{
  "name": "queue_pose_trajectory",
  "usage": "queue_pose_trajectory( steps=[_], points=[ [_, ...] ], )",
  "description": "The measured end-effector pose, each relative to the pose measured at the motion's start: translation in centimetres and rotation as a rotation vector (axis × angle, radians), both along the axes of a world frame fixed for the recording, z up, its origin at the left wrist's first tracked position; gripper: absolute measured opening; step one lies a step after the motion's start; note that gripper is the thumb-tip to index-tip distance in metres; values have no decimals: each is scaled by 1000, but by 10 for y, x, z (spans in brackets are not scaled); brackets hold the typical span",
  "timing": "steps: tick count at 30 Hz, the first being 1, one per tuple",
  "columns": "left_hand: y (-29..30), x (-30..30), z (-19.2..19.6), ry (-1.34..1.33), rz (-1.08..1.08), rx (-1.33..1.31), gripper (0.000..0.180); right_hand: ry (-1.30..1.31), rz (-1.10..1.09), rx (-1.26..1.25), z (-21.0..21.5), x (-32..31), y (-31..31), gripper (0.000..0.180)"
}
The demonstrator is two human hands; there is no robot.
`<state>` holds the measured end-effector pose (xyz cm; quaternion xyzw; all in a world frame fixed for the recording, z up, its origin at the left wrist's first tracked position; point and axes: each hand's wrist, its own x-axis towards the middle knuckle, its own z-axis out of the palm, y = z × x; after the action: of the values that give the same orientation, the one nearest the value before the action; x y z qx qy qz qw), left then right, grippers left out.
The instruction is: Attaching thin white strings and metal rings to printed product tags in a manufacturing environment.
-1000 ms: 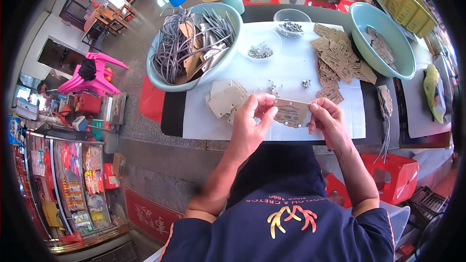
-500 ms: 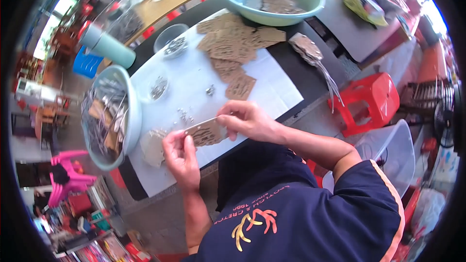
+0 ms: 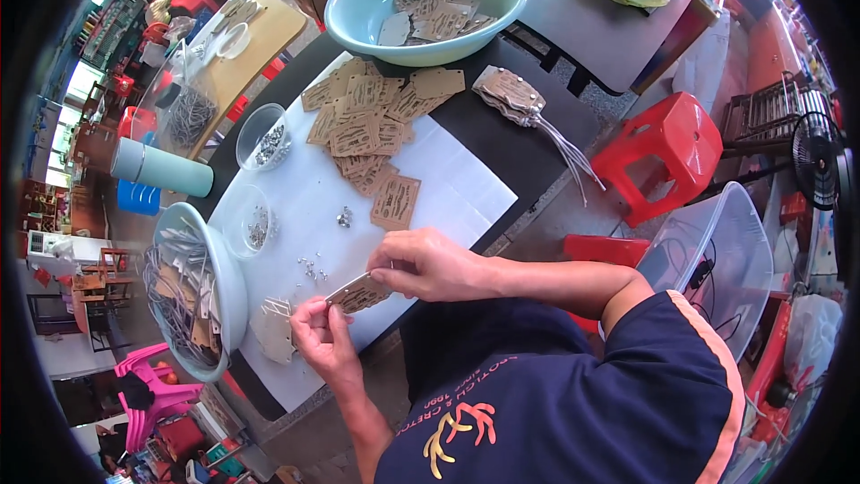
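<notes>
A brown cardboard tag with dark print (image 3: pixel 360 294) is held tilted over the near edge of the white-covered table. My left hand (image 3: pixel 328 341) pinches its left end between thumb and fingers. At the other end, my right hand (image 3: pixel 432 263) has thumb and fingers closed on the tag; any small part between them is hidden. Tiny metal pieces (image 3: pixel 311 269) are scattered just beyond the tag, with a small heap of metal fasteners (image 3: pixel 344 217) farther off. A loose pile of similar tags (image 3: pixel 363 130) spreads over the sheet. Pale tags (image 3: pixel 274 332) lie left of my left hand.
Two clear bowls, one far (image 3: pixel 265 138) and one near (image 3: pixel 235 222), contain metal bits. A blue basin (image 3: pixel 235 305) of cords and tags stands left, beside a green bottle (image 3: pixel 170 168). Another basin (image 3: pixel 358 36) holds tags. Corded tags (image 3: pixel 511 94) and a red stool (image 3: pixel 667 148) are right.
The view has shifted, so the table and its things appear lower and farther left. Both hands still grip the tag, which now looks more steeply tilted.
</notes>
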<state>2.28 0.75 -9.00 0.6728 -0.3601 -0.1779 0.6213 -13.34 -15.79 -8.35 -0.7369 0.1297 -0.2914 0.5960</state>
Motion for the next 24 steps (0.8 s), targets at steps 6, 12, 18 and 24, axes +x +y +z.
queue_pose_trajectory(
  steps=[6, 12, 18, 24],
  points=[
    [-2, -3, 2, -19, -7, 83, 17, -42, -52, 25, -6, 1, 0, 12],
    [1, 3, 2, 71, -91, 39, 21, 75, 35, 352, 5, -3, -6, 20],
    [1, 2, 17, 280, -154, 72, 23, 99, 49, 358, 4, -3, -13, 23],
    [-4, 5, 17, 287, -195, 58, 25, 78, 2, 351, -3, -1, -10, 20]
  ],
)
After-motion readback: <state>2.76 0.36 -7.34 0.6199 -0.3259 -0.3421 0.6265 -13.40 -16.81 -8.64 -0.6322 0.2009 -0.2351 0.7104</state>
